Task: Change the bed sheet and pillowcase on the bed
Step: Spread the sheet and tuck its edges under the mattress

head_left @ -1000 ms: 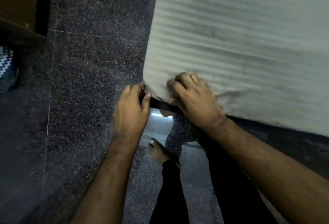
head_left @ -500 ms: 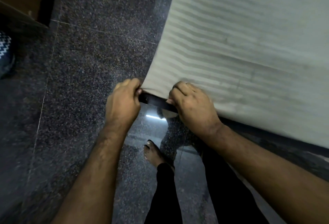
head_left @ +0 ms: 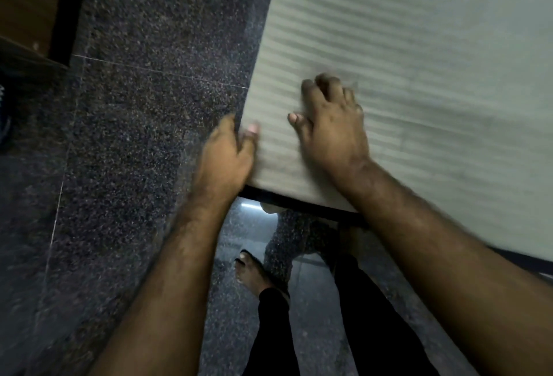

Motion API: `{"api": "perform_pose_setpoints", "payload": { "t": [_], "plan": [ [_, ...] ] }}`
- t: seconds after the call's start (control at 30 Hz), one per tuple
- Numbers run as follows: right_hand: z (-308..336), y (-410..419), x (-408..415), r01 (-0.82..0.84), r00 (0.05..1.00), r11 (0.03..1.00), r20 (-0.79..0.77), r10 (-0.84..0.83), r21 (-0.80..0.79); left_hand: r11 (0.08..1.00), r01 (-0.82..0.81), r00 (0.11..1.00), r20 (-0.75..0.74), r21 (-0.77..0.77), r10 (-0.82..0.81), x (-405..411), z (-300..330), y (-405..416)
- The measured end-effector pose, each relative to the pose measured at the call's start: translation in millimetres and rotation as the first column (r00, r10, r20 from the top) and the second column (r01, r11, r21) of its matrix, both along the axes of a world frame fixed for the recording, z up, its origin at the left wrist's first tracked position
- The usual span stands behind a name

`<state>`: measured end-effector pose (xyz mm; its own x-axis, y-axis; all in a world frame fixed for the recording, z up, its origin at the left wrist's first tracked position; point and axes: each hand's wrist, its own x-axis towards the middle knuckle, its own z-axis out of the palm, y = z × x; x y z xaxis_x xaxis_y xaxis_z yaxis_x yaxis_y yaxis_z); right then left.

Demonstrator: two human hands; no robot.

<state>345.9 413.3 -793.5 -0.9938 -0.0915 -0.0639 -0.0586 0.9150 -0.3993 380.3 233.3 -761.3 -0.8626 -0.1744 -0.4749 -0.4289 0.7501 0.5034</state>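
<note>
From the head camera, the bed sheet [head_left: 419,76] covers the mattress corner and fills the upper right, its long left edge running from the top of the view down toward the person, the near short edge slanting off to the right. The faint woven stripes lie across that long edge, parallel to the near one. The cloth is pale, matte and pulled smooth, with only slight puckering at the fingertips.

The left hand [head_left: 227,154] wraps the corner of the sheet from the side, thumb on top and fingers tucked down out of sight, gripping the cloth edge. The right hand [head_left: 332,124] lies flat on the sheet just inside that corner, fingers spread and pressing.

Below the corner a dark bed frame [head_left: 299,200] shows as a thin band. The floor [head_left: 134,136] left of the sheet is speckled, polished dark stone. A bare foot [head_left: 251,274] stands under the corner, blurred. A wooden cabinet [head_left: 27,1] is cut off far left of the sheet.
</note>
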Motion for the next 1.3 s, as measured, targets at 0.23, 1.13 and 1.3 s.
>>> {"api": "perform_pose_setpoints", "payload": {
  "t": [0.23,1.13,1.3],
  "plan": [
    [3,-18,18,-0.16,0.986,0.986,0.041,0.159,0.045,0.983,0.079,0.989,0.139,-0.165,-0.057,-5,-6,2],
    [-10,-41,-125,0.399,0.917,0.908,-0.053,-0.396,0.129,0.739,0.669,0.739,-0.189,0.085,-0.647,-251,-29,-11],
    [-3,-44,-202,0.58,0.811,0.814,0.077,-0.58,0.033,0.748,0.625,0.778,-0.254,0.223,-0.575,-308,-38,6]
  ]
}}
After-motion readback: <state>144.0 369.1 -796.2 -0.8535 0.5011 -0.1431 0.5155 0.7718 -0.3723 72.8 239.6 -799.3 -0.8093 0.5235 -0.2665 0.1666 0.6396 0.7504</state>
